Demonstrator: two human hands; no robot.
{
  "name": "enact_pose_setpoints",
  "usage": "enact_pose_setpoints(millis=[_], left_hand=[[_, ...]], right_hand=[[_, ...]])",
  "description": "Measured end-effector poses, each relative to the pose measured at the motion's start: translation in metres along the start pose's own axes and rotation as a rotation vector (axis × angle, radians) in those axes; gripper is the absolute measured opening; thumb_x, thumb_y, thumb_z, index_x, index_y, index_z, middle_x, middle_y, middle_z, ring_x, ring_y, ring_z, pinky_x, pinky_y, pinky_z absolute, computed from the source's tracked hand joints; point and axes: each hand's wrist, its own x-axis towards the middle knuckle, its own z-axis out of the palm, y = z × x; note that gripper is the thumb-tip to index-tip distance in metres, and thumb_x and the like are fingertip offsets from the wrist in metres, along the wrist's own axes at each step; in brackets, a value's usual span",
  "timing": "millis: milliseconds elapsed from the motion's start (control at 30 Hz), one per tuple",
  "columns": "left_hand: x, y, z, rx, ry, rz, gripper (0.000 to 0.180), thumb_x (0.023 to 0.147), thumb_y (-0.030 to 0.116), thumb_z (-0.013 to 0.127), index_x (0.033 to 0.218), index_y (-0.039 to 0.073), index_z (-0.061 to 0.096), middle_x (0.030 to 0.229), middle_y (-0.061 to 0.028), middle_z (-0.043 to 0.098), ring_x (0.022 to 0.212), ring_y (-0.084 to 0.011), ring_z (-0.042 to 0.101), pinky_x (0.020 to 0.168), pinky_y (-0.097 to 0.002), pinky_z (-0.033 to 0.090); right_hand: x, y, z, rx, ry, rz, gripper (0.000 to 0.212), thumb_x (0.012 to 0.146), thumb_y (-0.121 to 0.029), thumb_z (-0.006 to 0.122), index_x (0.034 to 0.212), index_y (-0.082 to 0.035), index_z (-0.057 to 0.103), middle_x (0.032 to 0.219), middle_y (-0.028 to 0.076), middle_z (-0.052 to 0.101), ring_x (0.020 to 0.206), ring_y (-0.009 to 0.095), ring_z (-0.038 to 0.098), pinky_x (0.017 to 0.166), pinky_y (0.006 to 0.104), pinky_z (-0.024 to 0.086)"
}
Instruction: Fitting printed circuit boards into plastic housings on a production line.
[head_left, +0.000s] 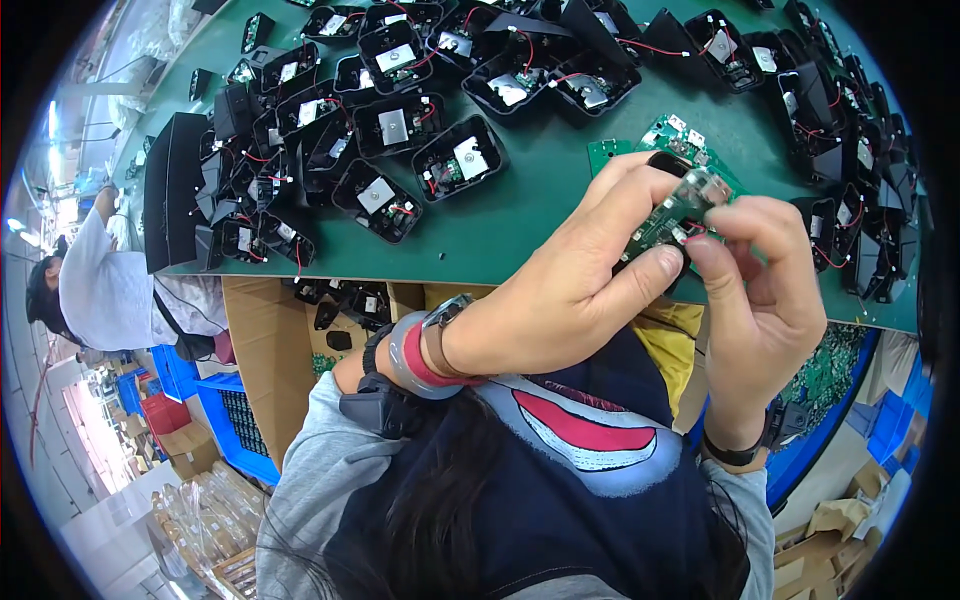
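Above the table's near edge, my left hand [590, 255] grips a green circuit board [657, 230] between thumb and fingers. Small parts show on the board, and its upper end is blurred. My right hand [765, 285] is at the board's right side, its thumb and fingers curled in a pinch. Something small and reddish shows near the right thumb, but what that hand pinches cannot be made out. Just beyond the hands, more green circuit boards [676, 133] lie on the green table [530, 205], partly hidden by my left fingers.
Open black housings [462, 160] with silver plates and red wires crowd the table's far side, left and right. Below the edge stand a cardboard box [262, 330] and a blue bin of circuit boards [828, 375]. Another person [110, 285] is at far left.
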Motion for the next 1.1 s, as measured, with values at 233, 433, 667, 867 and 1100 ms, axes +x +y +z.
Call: enact_pose_setpoints(millis=[233,433,667,867,1100], left_hand=[[-0.004,-0.002,0.003,0.295,-0.066,0.032,0.03,0.09,0.013,0.05,0.116,0.002,0.042,0.116,-0.0118,0.041,0.107,-0.0224,0.043,0.094,-0.0308,0.033],[-0.002,0.002,0.009,0.305,0.026,0.159,0.043,0.08,0.001,0.053,0.118,-0.001,0.032,0.116,-0.0212,0.037,0.118,-0.0381,0.038,0.094,-0.0398,0.036],[-0.005,-0.002,0.011,0.017,0.063,0.024,0.058,0.082,-0.002,0.045,0.133,-0.003,0.019,0.124,-0.0234,0.035,0.118,-0.0329,0.042,0.101,-0.037,0.032],[0.002,-0.003,-0.001,0.125,-0.063,-0.035,0.052,0.089,0.01,0.047,0.135,-0.004,0.025,0.127,-0.0155,0.041,0.12,-0.0202,0.04,0.102,-0.0312,0.03],[-0.003,-0.008,0.001,0.245,0.062,-0.013,0.043,0.088,0.007,0.048,0.127,-0.002,0.033,0.115,-0.019,0.048,0.107,-0.029,0.051,0.091,-0.0349,0.039]], right_hand=[[0.008,-0.012,-0.004,0.346,-0.08,0.316,0.04,0.079,0.001,0.064,0.116,0.006,0.05,0.098,0.007,0.054,0.087,0.009,0.051,0.074,0.0184,0.042],[0.006,0.008,0.008,0.2,-0.007,0.173,0.036,0.073,0.006,0.065,0.107,-0.003,0.06,0.081,0.0,0.052,0.069,0.006,0.045,0.06,0.0172,0.039],[0.019,0.002,0.001,-0.134,-0.098,0.216,0.054,0.059,-0.014,0.077,0.108,-0.005,0.056,0.099,0.0,0.045,0.081,0.007,0.042,0.054,0.0164,0.036],[0.032,0.015,-0.005,0.02,-0.307,0.38,0.035,0.068,-0.01,0.074,0.093,-0.003,0.051,0.086,-0.001,0.048,0.076,0.006,0.047,0.058,0.0165,0.04],[0.031,0.022,0.005,0.102,-0.301,0.44,0.03,0.072,-0.006,0.071,0.092,-0.002,0.049,0.089,0.001,0.049,0.076,0.007,0.048,0.067,0.0188,0.043]])
